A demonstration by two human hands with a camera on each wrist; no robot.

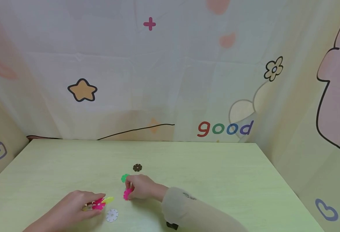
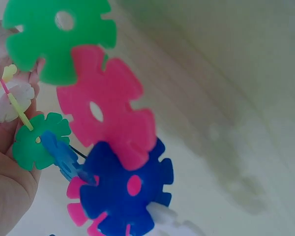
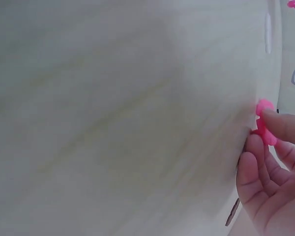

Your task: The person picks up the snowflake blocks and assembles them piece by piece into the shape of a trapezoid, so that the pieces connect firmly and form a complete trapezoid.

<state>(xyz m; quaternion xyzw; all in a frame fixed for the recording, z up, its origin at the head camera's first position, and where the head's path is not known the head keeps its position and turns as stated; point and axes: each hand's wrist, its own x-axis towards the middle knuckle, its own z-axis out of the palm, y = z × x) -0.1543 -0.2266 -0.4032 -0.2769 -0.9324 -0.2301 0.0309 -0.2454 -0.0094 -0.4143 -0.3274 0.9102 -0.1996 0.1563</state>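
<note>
My left hand point(image 1: 77, 203) grips a chain of interlocking slotted plastic discs at the front left of the table. Past its fingertips in the head view show a pink disc point(image 1: 99, 204) and a yellow disc point(image 1: 108, 199). The left wrist view shows more of the chain, with a large green disc point(image 2: 27, 49), a pink disc point(image 2: 113, 123) and a dark blue disc point(image 2: 96, 196) joined together. My right hand point(image 1: 143, 187) pinches another pink disc point(image 1: 127, 194) between thumb and fingers, low over the tabletop. Beside its fingertips lies a loose green disc point(image 1: 124, 178), partly covered.
A white disc point(image 1: 112, 215) lies on the table between the hands, near the left fingertips. Beyond the right hand is a dark brown disc point(image 1: 137, 167). Printed cloth point(image 1: 158, 80) hangs behind the pale table point(image 1: 216, 170) and along its sides.
</note>
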